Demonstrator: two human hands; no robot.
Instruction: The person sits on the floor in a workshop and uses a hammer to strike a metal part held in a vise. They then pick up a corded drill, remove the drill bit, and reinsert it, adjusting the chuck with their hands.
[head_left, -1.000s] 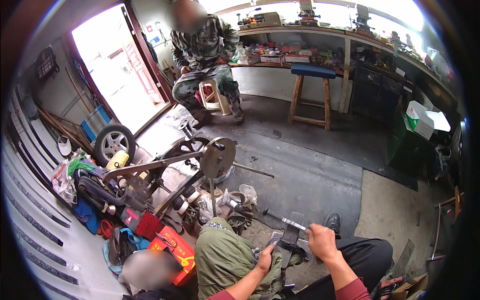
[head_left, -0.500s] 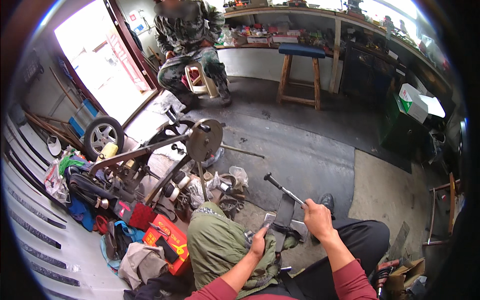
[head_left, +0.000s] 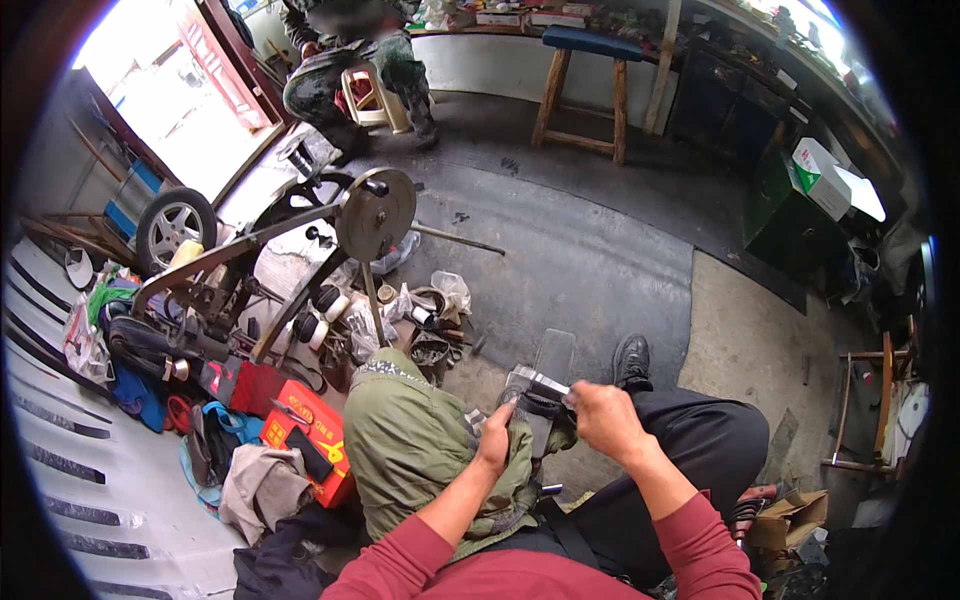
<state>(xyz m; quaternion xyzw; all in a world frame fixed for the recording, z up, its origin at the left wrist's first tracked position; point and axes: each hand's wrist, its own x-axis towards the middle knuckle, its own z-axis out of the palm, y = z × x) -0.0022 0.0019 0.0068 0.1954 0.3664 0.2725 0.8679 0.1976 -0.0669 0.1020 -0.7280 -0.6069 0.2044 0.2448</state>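
Fingers (head_left: 583, 399) of the right hand (head_left: 610, 422) are closed round a tool (head_left: 545, 383); the left hand (head_left: 490, 442)'s grip cannot be told; the dark piece (head_left: 540, 407) seems unfinished.

Tool (head_left: 547, 384) in the right hand (head_left: 608, 420): I see bright, smooth metal. Cloth (head_left: 400, 440) beside the left hand (head_left: 492, 440): matt, creased. Box (head_left: 338, 466) left of that hand: smooth, card-like. Machine wheel (head_left: 392, 218), forward-left of both hands: dull metal. Shoe (head_left: 632, 362), ahead of the right hand: glossy. Stool legs (head_left: 550, 97), farther ahead: wood.

My right hand (head_left: 608, 420) hides part of the metal tool (head_left: 545, 383); the seated person (head_left: 328, 84) at eleven o'clock is cropped.
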